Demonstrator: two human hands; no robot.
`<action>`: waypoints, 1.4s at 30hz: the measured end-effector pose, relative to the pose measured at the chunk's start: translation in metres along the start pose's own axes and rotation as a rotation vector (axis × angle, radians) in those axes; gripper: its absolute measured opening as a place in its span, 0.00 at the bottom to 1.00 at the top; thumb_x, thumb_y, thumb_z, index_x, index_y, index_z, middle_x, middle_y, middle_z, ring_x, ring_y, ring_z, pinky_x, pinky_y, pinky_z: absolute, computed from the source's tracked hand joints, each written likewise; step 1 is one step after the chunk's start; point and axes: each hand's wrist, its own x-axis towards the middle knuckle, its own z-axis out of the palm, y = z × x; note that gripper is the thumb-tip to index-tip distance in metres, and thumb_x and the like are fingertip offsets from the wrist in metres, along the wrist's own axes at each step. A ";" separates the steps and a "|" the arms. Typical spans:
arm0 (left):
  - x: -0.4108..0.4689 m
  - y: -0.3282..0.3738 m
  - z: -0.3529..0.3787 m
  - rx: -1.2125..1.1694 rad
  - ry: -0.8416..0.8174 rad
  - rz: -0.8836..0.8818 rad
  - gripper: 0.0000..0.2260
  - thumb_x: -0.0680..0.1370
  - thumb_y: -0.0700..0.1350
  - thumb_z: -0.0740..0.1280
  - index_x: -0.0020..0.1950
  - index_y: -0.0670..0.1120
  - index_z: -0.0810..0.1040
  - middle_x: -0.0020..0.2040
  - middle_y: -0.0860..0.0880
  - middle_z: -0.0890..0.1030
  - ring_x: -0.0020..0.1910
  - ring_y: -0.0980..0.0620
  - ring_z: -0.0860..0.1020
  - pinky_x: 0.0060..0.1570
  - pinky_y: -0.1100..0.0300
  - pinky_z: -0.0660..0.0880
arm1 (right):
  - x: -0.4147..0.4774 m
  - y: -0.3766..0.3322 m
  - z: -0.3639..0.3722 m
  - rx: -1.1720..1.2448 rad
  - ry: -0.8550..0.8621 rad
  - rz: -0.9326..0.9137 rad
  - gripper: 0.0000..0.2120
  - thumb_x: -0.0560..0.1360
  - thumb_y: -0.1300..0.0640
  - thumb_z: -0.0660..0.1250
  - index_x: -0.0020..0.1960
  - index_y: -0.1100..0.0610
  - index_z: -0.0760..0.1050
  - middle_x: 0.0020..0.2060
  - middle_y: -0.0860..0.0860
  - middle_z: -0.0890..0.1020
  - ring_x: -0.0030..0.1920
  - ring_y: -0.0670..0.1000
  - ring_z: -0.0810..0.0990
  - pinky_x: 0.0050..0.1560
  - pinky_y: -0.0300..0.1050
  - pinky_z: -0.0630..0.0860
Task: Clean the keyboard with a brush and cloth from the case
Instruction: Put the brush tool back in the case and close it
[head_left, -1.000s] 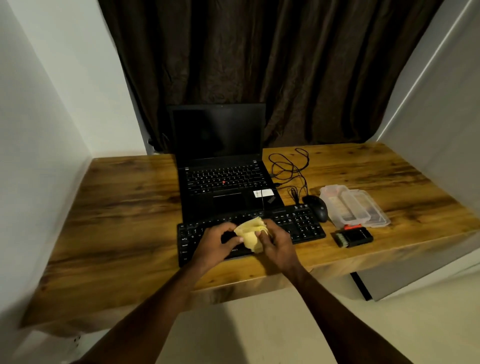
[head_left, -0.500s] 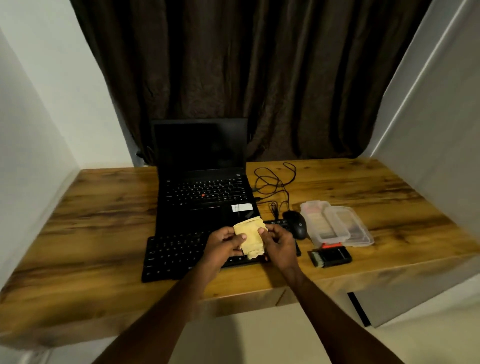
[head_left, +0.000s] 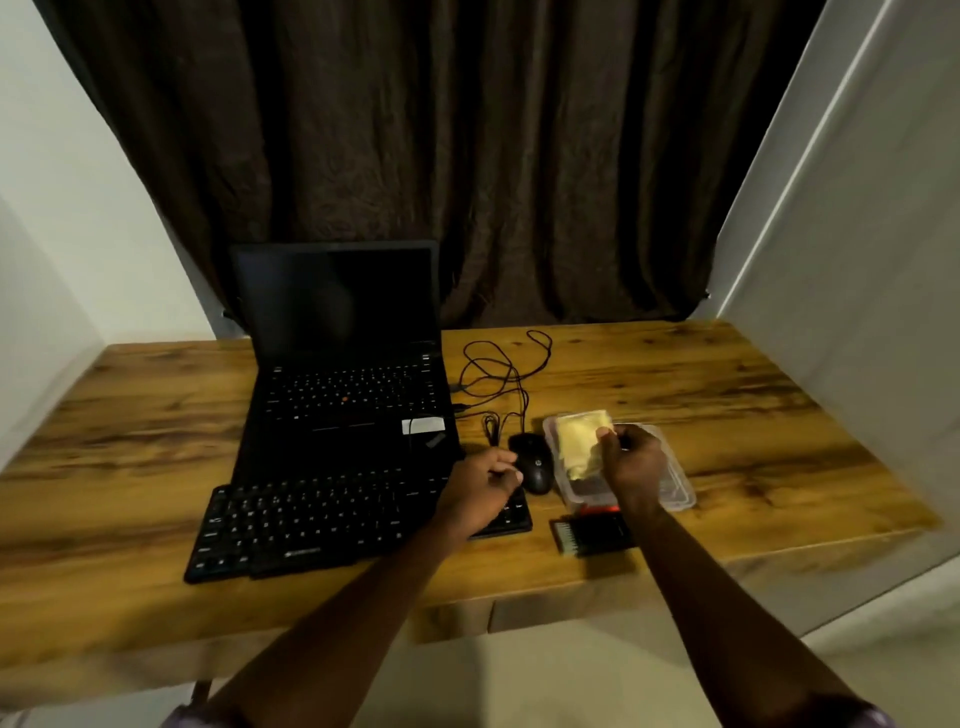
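A black external keyboard (head_left: 322, 519) lies near the desk's front edge, in front of the laptop. My right hand (head_left: 631, 465) holds a folded yellow cloth (head_left: 579, 441) over the open clear plastic case (head_left: 678, 491) to the right of the mouse. My left hand (head_left: 480, 488) hovers over the keyboard's right end with loosely curled fingers and nothing in it. A black brush (head_left: 592, 535) with pale bristles lies on the desk just in front of the case.
An open black laptop (head_left: 343, 374) with a dark screen stands behind the keyboard. A black mouse (head_left: 532, 462) sits between keyboard and case, its cable (head_left: 498, 374) coiled behind it. The wooden desk (head_left: 753, 395) is walled by white panels and a dark curtain.
Both hands held the cloth over the keyboard before. My right hand has carried it rightward to the case, and my left hand has let go and stays by the keyboard.
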 end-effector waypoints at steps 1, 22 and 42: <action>0.001 0.005 0.006 0.040 -0.030 0.020 0.13 0.80 0.44 0.69 0.65 0.47 0.78 0.58 0.51 0.82 0.52 0.56 0.79 0.48 0.66 0.74 | 0.006 0.005 -0.002 -0.051 -0.003 0.000 0.19 0.74 0.51 0.64 0.43 0.67 0.82 0.37 0.61 0.84 0.40 0.57 0.82 0.34 0.28 0.64; 0.009 0.012 0.054 0.746 -0.341 0.360 0.27 0.82 0.46 0.63 0.80 0.53 0.60 0.81 0.58 0.56 0.78 0.50 0.59 0.75 0.51 0.62 | 0.028 0.017 -0.001 -1.126 -0.451 -0.264 0.19 0.81 0.42 0.59 0.64 0.54 0.69 0.57 0.54 0.79 0.55 0.53 0.79 0.50 0.46 0.75; -0.019 -0.003 0.077 0.972 -0.257 0.357 0.25 0.79 0.57 0.64 0.73 0.47 0.68 0.72 0.49 0.69 0.69 0.47 0.64 0.71 0.51 0.59 | -0.058 0.054 -0.067 -0.809 -0.614 -0.673 0.30 0.73 0.38 0.61 0.73 0.47 0.68 0.67 0.48 0.75 0.67 0.54 0.71 0.64 0.51 0.73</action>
